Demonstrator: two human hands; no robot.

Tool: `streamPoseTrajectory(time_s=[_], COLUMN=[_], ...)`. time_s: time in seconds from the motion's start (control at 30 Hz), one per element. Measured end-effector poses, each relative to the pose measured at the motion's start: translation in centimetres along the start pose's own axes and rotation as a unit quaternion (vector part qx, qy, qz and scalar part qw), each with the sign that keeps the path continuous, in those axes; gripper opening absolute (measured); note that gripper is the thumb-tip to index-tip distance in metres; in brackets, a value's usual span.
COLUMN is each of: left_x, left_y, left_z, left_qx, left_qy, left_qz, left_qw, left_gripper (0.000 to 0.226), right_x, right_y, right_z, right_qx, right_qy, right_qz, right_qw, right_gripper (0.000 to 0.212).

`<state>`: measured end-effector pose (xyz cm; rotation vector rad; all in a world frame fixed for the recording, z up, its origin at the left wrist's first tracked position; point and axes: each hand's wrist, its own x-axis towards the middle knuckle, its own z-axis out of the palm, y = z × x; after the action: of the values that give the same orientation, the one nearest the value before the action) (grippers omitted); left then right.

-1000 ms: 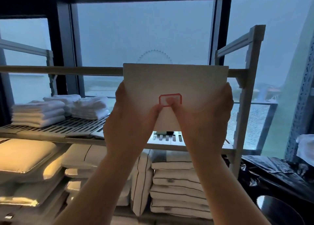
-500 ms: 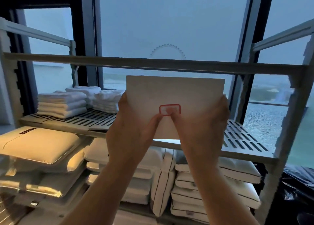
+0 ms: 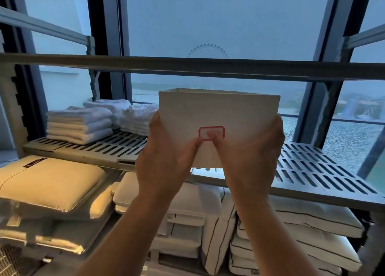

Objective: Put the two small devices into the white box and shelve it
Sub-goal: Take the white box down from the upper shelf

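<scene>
Gripping white box (image 3: 218,109) by both ends, left hand (image 3: 166,161) and right hand (image 3: 252,161) equally near; poised at front edge of shelf (image 3: 312,171), long axis crosswise.

Both hands grip the white box (image 3: 218,113) at its sides, the left hand (image 3: 166,157) and right hand (image 3: 252,159) with thumbs meeting near its red-outlined label (image 3: 211,133). Its base sits at the slotted shelf (image 3: 316,171), with folded towels (image 3: 79,123) to the left.

A grey slotted shelf (image 3: 312,171) crosses mid-frame. Stacks of folded towels (image 3: 79,125) lie on it at centre left. The box (image 3: 218,111) seems to rest on its middle, though the contact is hidden. Pillows (image 3: 48,184) fill the level below.
</scene>
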<state>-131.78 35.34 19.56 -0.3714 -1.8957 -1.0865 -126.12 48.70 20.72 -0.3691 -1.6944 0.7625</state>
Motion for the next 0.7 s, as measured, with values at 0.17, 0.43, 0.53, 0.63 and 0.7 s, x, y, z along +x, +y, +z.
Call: streamPoseTrajectory(time_s=[0.17, 0.43, 0.53, 0.63, 0.7], left_x=[1.5, 4.5, 5.4, 5.9, 6.2], left_y=[-2.1, -5.3, -6.6, -8.0, -8.5], left_z=[3.0, 10.1, 12.6, 14.6, 15.5], left_qx=[-0.006, 0.033, 0.051, 0.053, 0.048], left_qy=[-0.014, -0.008, -0.011, -0.008, -0.008], left_qz=[0.000, -0.007, -0.011, -0.022, -0.030], left_qw=[1.000, 0.999, 0.999, 0.998, 0.998], left_gripper=[0.098, 0.097, 0.096, 0.095, 0.095], right_x=[1.6, 5.2, 6.2, 7.0, 7.5], right_y=[2.2, 7.1, 8.8, 9.9, 10.5], right_z=[3.7, 10.9, 13.5, 15.7, 16.9], right_qx=[-0.014, 0.021, 0.017, 0.007, 0.007], right_qy=[-0.009, -0.009, -0.020, -0.028, -0.027], right_qz=[0.020, 0.021, 0.035, 0.044, 0.056], right_qw=[1.000, 1.000, 0.999, 0.999, 0.998], right_gripper=[0.133, 0.135, 0.138, 0.140, 0.138])
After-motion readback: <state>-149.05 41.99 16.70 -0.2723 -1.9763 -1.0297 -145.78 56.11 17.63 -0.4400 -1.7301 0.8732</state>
